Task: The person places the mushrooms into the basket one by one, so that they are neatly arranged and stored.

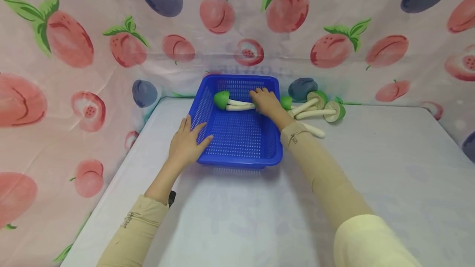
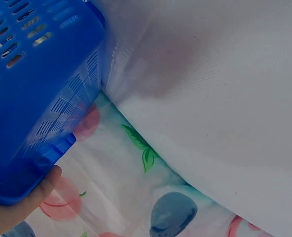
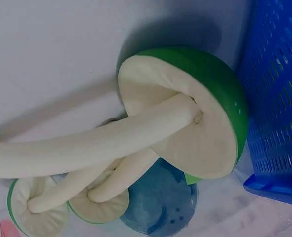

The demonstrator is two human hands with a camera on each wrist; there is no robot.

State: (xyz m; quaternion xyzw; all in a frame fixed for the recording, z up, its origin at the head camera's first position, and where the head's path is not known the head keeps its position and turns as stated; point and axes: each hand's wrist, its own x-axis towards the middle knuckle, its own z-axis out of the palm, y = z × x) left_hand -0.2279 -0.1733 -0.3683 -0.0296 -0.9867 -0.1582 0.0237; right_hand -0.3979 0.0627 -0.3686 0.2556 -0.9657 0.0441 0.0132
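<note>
A blue perforated basket (image 1: 236, 135) stands on the table. My left hand (image 1: 185, 143) touches its left rim with spread, mostly straight fingers; part of that hand (image 2: 34, 197) shows against the rim in the left wrist view. Inside, toward the back, lie a soft mushroom with a green cap (image 1: 221, 99) and white stems side by side. Over the basket's right side, my right hand (image 1: 266, 103) holds a second green-capped mushroom (image 1: 241, 108), its cap mostly hidden under the fingers. In the right wrist view, a mushroom (image 3: 180, 138) lies outside the basket, and that hand is out of sight.
Several green-capped mushrooms (image 1: 332, 112) lie just right of the basket, stems crossing, partly behind my right forearm. The white table (image 1: 237, 213) ends at a fruit-print cloth (image 1: 282, 44) hanging behind and on the left.
</note>
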